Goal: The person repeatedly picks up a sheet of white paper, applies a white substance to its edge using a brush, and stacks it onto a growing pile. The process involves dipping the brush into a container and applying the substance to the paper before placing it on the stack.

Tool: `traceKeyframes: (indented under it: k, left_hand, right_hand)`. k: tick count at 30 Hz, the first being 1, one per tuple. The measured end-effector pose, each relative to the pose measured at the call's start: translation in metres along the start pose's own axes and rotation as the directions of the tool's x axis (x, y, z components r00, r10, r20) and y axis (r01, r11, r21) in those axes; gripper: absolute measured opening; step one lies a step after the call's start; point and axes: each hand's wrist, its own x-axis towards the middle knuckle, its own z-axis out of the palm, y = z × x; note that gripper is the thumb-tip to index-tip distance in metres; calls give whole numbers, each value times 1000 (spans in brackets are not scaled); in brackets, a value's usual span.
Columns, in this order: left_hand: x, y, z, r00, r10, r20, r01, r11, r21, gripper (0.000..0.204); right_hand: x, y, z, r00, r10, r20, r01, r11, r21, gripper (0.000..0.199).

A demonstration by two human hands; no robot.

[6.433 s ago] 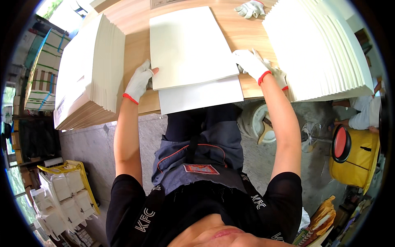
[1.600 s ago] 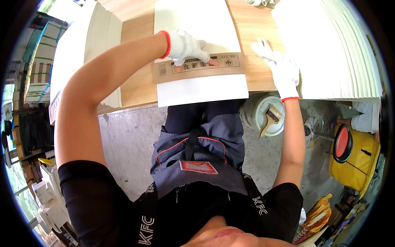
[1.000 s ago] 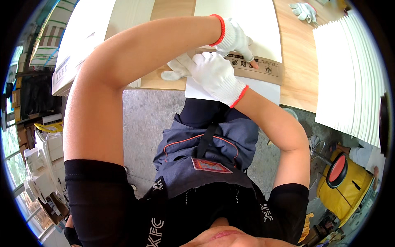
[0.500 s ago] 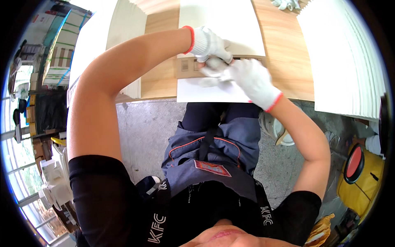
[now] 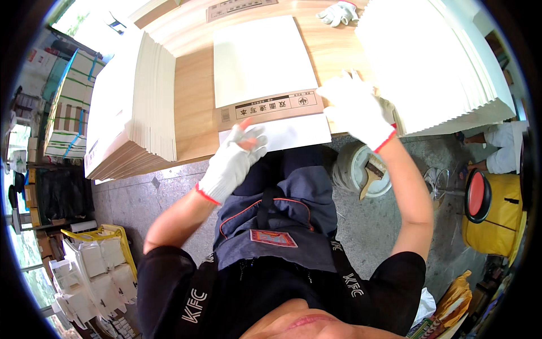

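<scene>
A large white sheet or pad (image 5: 262,59) with a brown printed paper band (image 5: 271,106) across its nearer part lies on the wooden table (image 5: 195,107). White paper (image 5: 299,131) shows on the near side of the band, reaching the table edge. My left hand (image 5: 234,161), in a white glove with a red cuff and some bare fingertips, is raised by the pad's near left corner, fingers apart and holding nothing. My right hand (image 5: 358,107), gloved alike, spreads its fingers between the pad's right edge and the right stack, with nothing visible in it.
Tall stacks of white sheets stand left (image 5: 155,96) and right (image 5: 423,68) on the table. Behind lie a spare glove (image 5: 339,14) and another brown band (image 5: 240,8). Below the right edge sits a bucket (image 5: 361,169) with a brush. Another person's white clothing (image 5: 502,150) shows far right.
My hands were together over the brown band and have parted. The left came back toward me and to the left; the right shifted rightward toward the right stack. The view has shifted too.
</scene>
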Motion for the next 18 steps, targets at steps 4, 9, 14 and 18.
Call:
traceKeyframes:
  k: [4,9,14,18]
  left_hand:
    - [3,0,-15,963,-39,-268,-110,847,-520,34]
    - [19,2,-19,963,13,-270,-159,834,-528,30]
    - [47,13,-18,964,78,-256,-173,910,-376,28]
    - [86,31,-42,978,-20,-210,-30,972,-233,27]
  right_hand:
    - [-3,-20,46,997,8,-81,14,960,278,33]
    - [-6,-18,51,995,80,-63,-48,912,407,32]
    - [2,-16,52,987,134,-89,-84,900,427,29]
    - [39,11,47,844,536,19,-452,692,563,37]
